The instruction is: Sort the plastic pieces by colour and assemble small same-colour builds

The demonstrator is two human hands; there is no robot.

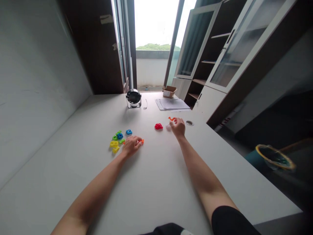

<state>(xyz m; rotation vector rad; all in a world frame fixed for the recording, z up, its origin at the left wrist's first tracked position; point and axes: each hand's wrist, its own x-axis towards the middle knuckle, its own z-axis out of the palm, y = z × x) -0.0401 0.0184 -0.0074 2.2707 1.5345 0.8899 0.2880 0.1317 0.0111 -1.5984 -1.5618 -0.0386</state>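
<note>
My right hand [178, 128] is raised a little over the right part of the table, its fingertips pinching a small orange plastic piece [171, 119]. Close beside that hand lies a whitish, translucent piece [168, 127], and left of it a small heap of red plastic pieces [158, 126]. My left hand [132, 145] rests low over the table with its fingers curled on an orange plastic piece [142, 141]. A bit of orange also shows at the hand's left side; the palm hides the rest. Yellow pieces [114, 143], green pieces [114, 138] and blue pieces [119, 135] lie to its left.
Toward the back of the white table [151, 182] stand a round black-and-silver device [133, 97], papers [173, 104] and an open cardboard box [169, 91]. A cable hole [189, 123] is right of my right hand. A bin [275, 158] stands off the right edge.
</note>
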